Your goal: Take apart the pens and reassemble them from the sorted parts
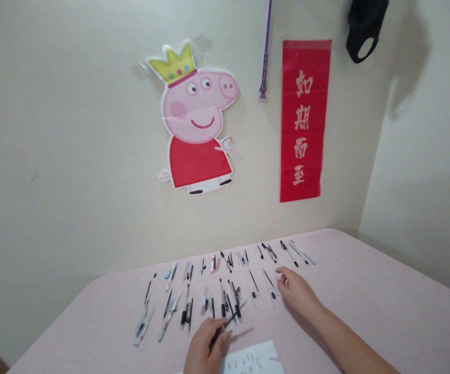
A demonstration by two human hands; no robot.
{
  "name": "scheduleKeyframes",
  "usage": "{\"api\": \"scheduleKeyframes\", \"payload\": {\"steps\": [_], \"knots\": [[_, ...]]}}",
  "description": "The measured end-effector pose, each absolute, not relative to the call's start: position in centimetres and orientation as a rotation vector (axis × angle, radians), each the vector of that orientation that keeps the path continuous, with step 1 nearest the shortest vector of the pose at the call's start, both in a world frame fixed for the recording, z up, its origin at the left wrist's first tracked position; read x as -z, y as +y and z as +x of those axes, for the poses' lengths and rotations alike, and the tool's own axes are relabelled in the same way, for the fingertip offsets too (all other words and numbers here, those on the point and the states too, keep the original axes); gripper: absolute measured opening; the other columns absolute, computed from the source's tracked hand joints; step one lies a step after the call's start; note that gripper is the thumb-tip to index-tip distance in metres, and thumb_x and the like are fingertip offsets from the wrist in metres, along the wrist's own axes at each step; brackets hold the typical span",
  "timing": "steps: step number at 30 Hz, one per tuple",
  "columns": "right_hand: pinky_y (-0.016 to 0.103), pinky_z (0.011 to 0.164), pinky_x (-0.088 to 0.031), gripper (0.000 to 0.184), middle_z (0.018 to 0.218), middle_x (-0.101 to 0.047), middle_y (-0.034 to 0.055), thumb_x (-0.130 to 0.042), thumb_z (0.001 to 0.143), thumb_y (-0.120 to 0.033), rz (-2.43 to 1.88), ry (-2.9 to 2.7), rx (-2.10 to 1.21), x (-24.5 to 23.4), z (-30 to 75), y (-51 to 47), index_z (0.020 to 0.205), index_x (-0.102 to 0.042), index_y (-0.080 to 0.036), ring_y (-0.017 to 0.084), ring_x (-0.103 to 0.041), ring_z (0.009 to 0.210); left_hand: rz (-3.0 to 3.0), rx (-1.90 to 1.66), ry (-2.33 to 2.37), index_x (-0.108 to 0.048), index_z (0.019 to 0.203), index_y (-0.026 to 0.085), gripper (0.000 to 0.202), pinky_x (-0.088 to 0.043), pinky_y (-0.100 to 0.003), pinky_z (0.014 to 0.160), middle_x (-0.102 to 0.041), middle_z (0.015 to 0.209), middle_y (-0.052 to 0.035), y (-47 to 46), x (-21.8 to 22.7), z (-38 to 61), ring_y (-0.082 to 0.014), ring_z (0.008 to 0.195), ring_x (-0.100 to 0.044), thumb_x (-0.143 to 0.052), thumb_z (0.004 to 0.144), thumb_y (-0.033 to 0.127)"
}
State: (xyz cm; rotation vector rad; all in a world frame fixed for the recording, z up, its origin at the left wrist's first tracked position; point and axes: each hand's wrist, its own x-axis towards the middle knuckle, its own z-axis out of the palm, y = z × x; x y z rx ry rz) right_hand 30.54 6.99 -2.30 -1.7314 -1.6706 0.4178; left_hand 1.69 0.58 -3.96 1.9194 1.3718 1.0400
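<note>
At the bottom centre, my left hand (205,347) is closed around a thin dark pen (233,315), whose slim end points up and to the right over the pen parts. My right hand (298,292) reaches in from the right side. Its thumb and fingers are curled together beside a clear pen barrel with a black refill (269,278); whatever lies between the fingertips is too small to make out. Below the left hand's pen lies a white sheet of paper (254,359) with handwritten marks, partly covered by that hand.
Dismantled pens, caps and refills lie in two rough rows on the pink tabletop (365,301), among them a white pen (169,317) and a grey pen (302,252). Behind the table, the wall carries a cartoon pig cutout (199,124) and a red banner (304,119).
</note>
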Motion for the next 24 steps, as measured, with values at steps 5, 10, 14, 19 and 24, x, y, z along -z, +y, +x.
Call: {"api": "scheduleKeyframes", "payload": {"steps": [5,10,14,19,24], "knots": [[0.028,0.063,-0.044,0.02,0.077,-0.065,0.0056,-0.053,0.073,-0.027,-1.289,-1.4,-0.838,2.2,27.7,6.6,0.086,-0.064,-0.018,0.018,-0.059,0.07,1.91,-1.056,1.366,-0.071,0.096,0.021,0.031,-0.05,-0.035,0.082,-0.07,0.091,-0.01,0.7,4.1,1.7,-0.025,0.087,-0.064,-0.054,0.082,0.042],[0.022,0.045,-0.037,0.017,0.058,-0.056,-0.0022,-0.061,0.068,-0.031,-1.161,-1.205,-1.219,0.3,25.8,5.1,0.08,-0.061,-0.019,0.012,-0.051,0.051,1.92,-1.069,1.357,-0.071,0.096,0.02,0.029,-0.05,-0.034,0.081,-0.069,0.091,-0.0097,0.7,4.4,1.7,-0.0241,0.087,-0.064,-0.054,0.082,0.04],[0.022,0.048,-0.04,0.019,0.065,-0.058,-0.0006,-0.068,0.062,-0.031,-1.045,-1.124,-1.315,-1.1,24.8,4.1,0.074,-0.061,-0.018,0.014,-0.057,0.06,1.942,-1.063,1.337,-0.071,0.097,0.019,0.029,-0.051,-0.033,0.078,-0.069,0.089,-0.0091,0.8,4.5,1.6,-0.023,0.084,-0.064,-0.055,0.082,0.039],[0.023,0.05,-0.041,0.021,0.065,-0.06,0.0005,-0.072,0.061,-0.032,-1.018,-1.075,-1.343,-1.7,24.3,3.6,0.073,-0.062,-0.018,0.014,-0.057,0.062,1.951,-1.062,1.337,-0.07,0.097,0.019,0.028,-0.051,-0.033,0.078,-0.069,0.088,-0.0089,0.9,4.6,1.6,-0.0227,0.083,-0.063,-0.054,0.083,0.036],[0.023,0.051,-0.042,0.026,0.069,-0.06,0.0013,-0.072,0.061,-0.036,-1.02,-1.043,-1.312,-1.9,24.4,3.4,0.078,-0.063,-0.018,0.014,-0.057,0.064,1.94,-1.077,1.343,-0.07,0.097,0.019,0.026,-0.05,-0.034,0.078,-0.069,0.089,-0.0094,0.8,4.4,1.7,-0.0233,0.084,-0.063,-0.054,0.083,0.033]]}}
